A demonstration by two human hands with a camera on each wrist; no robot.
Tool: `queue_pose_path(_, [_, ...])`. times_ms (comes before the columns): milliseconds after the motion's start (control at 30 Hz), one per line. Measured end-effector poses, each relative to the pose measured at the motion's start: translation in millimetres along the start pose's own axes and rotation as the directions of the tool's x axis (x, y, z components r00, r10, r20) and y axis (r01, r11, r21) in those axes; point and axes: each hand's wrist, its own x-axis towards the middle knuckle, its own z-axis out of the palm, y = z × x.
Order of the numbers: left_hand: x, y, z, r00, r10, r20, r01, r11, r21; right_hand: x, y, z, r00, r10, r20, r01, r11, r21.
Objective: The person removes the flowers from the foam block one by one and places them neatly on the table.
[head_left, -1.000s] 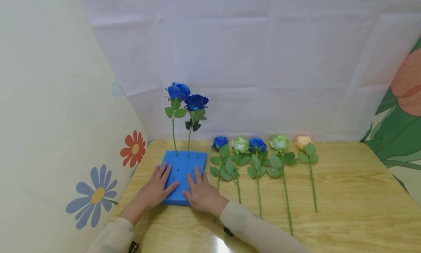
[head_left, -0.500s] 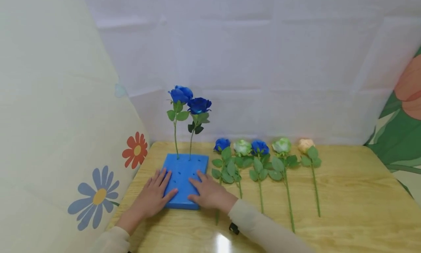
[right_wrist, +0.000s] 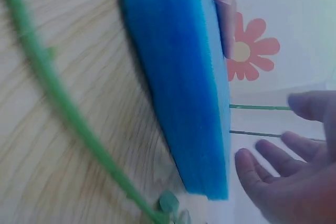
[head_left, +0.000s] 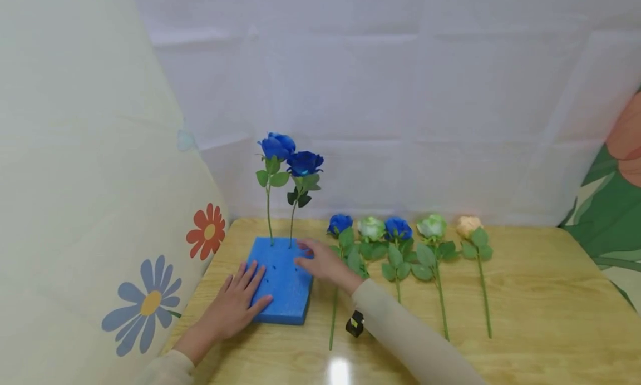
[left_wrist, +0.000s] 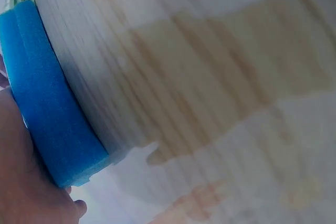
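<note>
Head view shows the blue foam block (head_left: pixel 282 296) lying flat on the table (head_left: pixel 541 296), to the left of five loose roses (head_left: pixel 340 223) laid out in a row. From my remote seat, the left hand (head_left: pixel 237 301) looks flat, fingers straight and a bit spread over the block's left side, gripping nothing I can see. The right hand (head_left: pixel 323 261) is over the far right part, thumb apart, fingers loosely bent, nothing held; right wrist cam shows a gap between it and the foam.

Two blue roses (head_left: pixel 277 146) stand more or less upright in the far edge. I'd guess the step in hand is steadying the block and working around the stems and holes. My advice: light, flat pressure on the left so the foam doesn't skid, and bring the right in from the side, clear of the leaves. If a stem needs pushing, pinch it low and go straight down.

Materials-wise: foam's matte, slightly grainy on the cut sides, dotted with small dark holes (head_left: pixel 274 267). Petals look like ruffled fabric, stems thin, smooth and probably bendy. Table's pale, streaky woodgrain with a glare spot.
</note>
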Motion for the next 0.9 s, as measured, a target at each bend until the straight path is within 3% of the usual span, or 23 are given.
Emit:
queue_pose_path(100, [-1.0,0.4,0.2,1.000,-0.003,0.003,0.003,1.000,-0.006,7.7,-4.8,1.0,0.997,0.046,-0.055,-0.035,0.984,0.175])
queue_pose_path(267, [-1.3,1.4,0.1,1.000,-0.007,0.012,0.007,1.000,-0.009,25.0,-9.8,7.1,0.982,0.096,-0.163,-0.033,0.935,0.352])
queue_pose_path(467, [-2.5,6.6,1.2,1.000,-0.012,0.013,0.012,1.000,0.018,41.4,-9.6,13.7,0.952,0.144,-0.269,-0.004,0.887,0.462])
queue_pose_path(700, [-7.3,11.6,2.8,0.999,-0.018,0.026,0.018,1.000,0.017,52.7,-0.6,16.9,0.944,0.184,-0.274,0.029,0.780,0.625])
queue_pose_path(900, [-7.9,10.1,2.9,1.000,0.012,-0.007,-0.012,1.000,0.013,56.9,0.2,17.7,0.942,0.182,-0.282,0.041,0.772,0.634])
